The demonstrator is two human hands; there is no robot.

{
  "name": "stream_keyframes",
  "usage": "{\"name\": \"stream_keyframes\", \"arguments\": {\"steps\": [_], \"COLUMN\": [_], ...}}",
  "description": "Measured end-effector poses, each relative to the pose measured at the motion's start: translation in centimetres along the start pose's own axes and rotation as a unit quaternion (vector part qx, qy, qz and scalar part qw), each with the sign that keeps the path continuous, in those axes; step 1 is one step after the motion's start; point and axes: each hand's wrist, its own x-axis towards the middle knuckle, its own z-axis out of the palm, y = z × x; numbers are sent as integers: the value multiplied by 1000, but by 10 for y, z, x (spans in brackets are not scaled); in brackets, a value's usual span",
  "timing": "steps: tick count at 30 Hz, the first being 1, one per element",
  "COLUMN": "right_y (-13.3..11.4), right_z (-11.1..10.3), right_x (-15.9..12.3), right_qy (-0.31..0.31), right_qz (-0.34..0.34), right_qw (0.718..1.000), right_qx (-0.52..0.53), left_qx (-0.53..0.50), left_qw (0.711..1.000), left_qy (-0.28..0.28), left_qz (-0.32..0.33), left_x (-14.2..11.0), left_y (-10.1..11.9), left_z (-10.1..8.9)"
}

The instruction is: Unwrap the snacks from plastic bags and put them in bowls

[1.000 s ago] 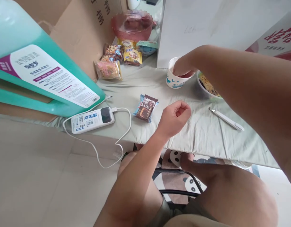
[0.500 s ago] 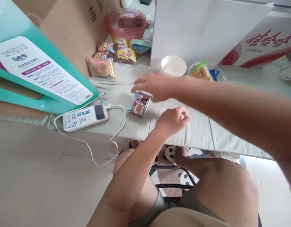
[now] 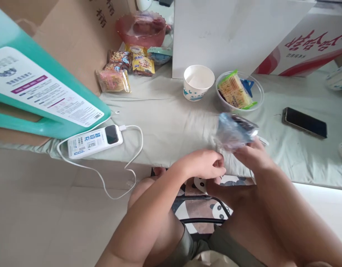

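Presently, near the edge of the table (image 3: 162, 129), the left hand (image 3: 206, 163) has loosely curled fingers; I cannot tell if they hold something. The right hand (image 3: 253, 154) grasps the blurred packet (image 3: 234, 130), which extends forward and leftward beyond its fingertips.

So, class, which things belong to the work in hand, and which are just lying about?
In use: snack packet, held by the right hand; left hand close by.
Lying about: power bank, black phone, pink bowl, teal jug.
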Motion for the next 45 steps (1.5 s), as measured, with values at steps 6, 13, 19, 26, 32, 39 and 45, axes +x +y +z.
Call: {"name": "stream_keyframes", "arguments": {"steps": [6, 13, 19, 26, 32, 39, 45], "right_y": [20, 17, 24, 48, 18, -1, 3], "right_z": [13, 6, -46, -98, -68, -16, -11], "right_x": [-8, 2, -10, -1, -28, -29, -20], "right_qy": [10, -37, 242, 219, 150, -4, -15], "right_qz": [83, 106, -59, 6, 2, 41, 109], "right_qw": [969, 980, 917, 853, 944, 994, 988], "right_qx": [232, 165, -312, -474, -294, 98, 106], "left_qx": [-234, -413, -439, -431, -415, -321, -200], "left_qw": [952, 891, 851, 836, 828, 860, 898], "left_qy": [188, 178, 288, 340, 375, 386, 346], "left_qz": [60, 67, 21, 8, 31, 93, 186], "left_x": [11, 36, 47, 51, 48, 54, 60], "left_y": [-15, -7, -8, -9, -13, -29, -45], "left_z": [-18, -6, -8, -11, -16, -3, -1]}}
